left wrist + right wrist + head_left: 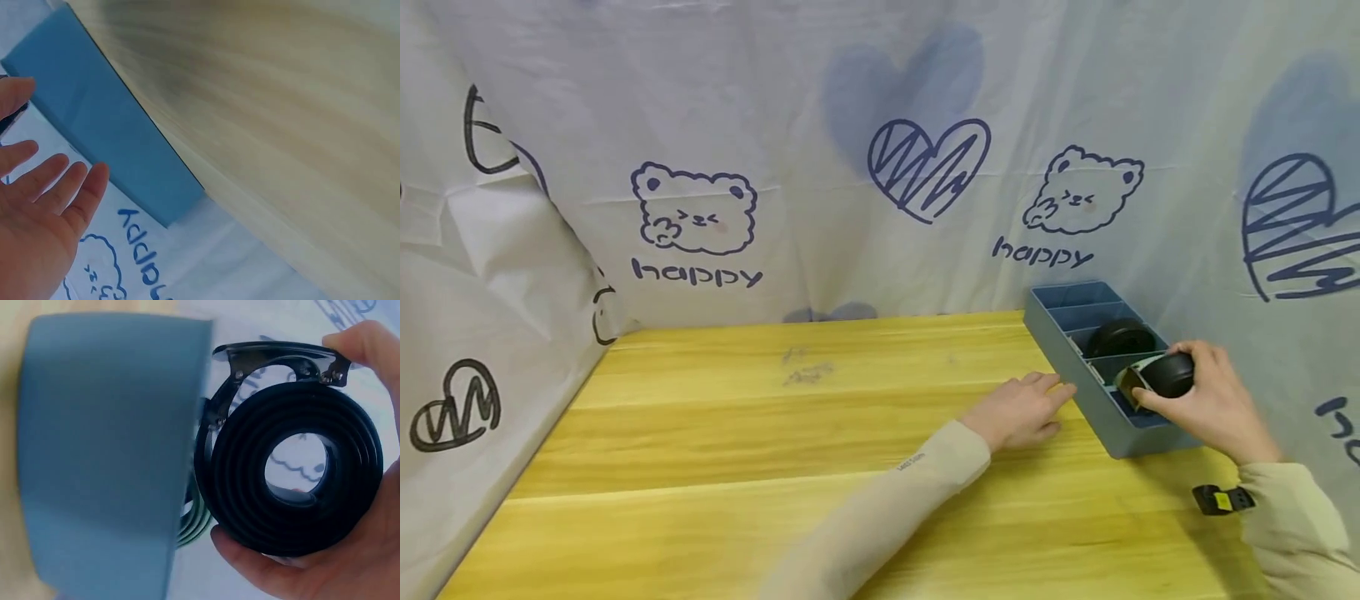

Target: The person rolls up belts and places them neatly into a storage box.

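Observation:
My right hand (1221, 408) grips a coiled black belt (1174, 375) over the near end of a blue-grey divided box (1078, 392). In the right wrist view the belt (240, 475) is wound in a round roll with an open centre. Its shiny metal buckle (281, 353) lies along the top, by a fingertip. Beside the box's long left side is my left hand (1018, 410), fingers extended and holding nothing. The left wrist view shows its palm (31, 250) next to the box wall (100, 119). Another black coil (1122, 337) sits in a middle compartment.
Green coiled edges (197, 528) show behind the box wall in the right wrist view. The box stands on a wooden table (737, 433), close to the printed cloth (805, 167) at the back and right. A black wrist device (1222, 500) is at my right wrist.

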A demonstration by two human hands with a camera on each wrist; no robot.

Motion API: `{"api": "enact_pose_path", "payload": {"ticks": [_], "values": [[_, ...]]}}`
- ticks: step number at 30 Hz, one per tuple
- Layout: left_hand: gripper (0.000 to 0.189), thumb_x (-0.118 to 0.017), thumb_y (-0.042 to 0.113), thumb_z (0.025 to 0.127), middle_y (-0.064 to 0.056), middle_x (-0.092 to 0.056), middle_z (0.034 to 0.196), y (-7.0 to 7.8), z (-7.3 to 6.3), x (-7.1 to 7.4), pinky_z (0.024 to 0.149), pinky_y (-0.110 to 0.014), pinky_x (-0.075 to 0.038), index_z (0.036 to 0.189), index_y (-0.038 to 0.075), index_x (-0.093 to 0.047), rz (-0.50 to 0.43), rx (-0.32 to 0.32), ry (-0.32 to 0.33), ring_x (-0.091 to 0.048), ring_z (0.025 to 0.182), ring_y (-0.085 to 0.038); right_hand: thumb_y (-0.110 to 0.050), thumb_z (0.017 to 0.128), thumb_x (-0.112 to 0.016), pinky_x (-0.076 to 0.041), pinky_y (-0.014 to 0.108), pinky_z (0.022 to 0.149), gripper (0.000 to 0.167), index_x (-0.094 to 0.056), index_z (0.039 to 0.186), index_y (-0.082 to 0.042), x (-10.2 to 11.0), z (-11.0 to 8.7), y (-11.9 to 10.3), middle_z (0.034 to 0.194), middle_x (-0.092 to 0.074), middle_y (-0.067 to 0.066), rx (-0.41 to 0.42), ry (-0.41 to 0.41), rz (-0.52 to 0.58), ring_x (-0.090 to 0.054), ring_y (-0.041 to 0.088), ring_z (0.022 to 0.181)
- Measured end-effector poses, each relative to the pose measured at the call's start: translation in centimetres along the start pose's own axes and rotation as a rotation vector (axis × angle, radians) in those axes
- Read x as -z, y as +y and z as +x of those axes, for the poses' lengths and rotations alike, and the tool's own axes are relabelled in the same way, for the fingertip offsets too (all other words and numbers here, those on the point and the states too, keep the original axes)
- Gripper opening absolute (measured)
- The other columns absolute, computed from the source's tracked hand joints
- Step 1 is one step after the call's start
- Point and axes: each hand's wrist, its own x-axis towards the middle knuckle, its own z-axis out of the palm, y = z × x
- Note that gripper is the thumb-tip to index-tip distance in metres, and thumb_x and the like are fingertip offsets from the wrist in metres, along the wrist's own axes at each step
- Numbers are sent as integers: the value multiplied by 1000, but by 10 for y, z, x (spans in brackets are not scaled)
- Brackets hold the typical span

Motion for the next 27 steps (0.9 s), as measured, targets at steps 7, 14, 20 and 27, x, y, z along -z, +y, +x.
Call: {"api": "enact_pose_path", "payload": {"ticks": [7, 14, 20, 27], "values": [[63, -52, 41, 100, 6, -31, 156, 20, 12, 0, 111, -25, -35, 155, 24, -25, 22, 13, -34, -34, 142, -12, -43, 82, -76, -41, 54, 70, 76, -39, 128, 6, -20, -2, 18, 126, -34, 37, -7, -7, 13, -43, 46, 96], [73, -44, 51, 101, 6, -12, 164, 43, 22, -1, 117, -20, -22, 159, 22, -11, 95, -27, -138, -18, 150, -10, -37, 85, -75, -41, 61, 70, 63, -40, 119, 3, -36, -5, 29, 132, -26, 39, 51, -10, -4, -43, 51, 95], [74, -45, 51, 100, 6, -3, 166, 50, 26, -6, 116, -18, -22, 159, 24, -8, 68, 0, -177, -11, 151, -9, -36, 90, -70, -33, 70, 84, 56, -43, 114, 6, -44, -4, 35, 140, -18, 43, 110, -34, -25, -30, 61, 118], [74, -45, 51, 100, 9, 0, 165, 52, 28, -4, 115, -21, -26, 159, 27, -7, 16, 32, -219, -3, 152, -7, -36, 101, -52, -24, 74, 88, 40, -48, 112, 2, -52, -7, 43, 150, -17, 38, 123, -3, -52, -26, 67, 120]]}}
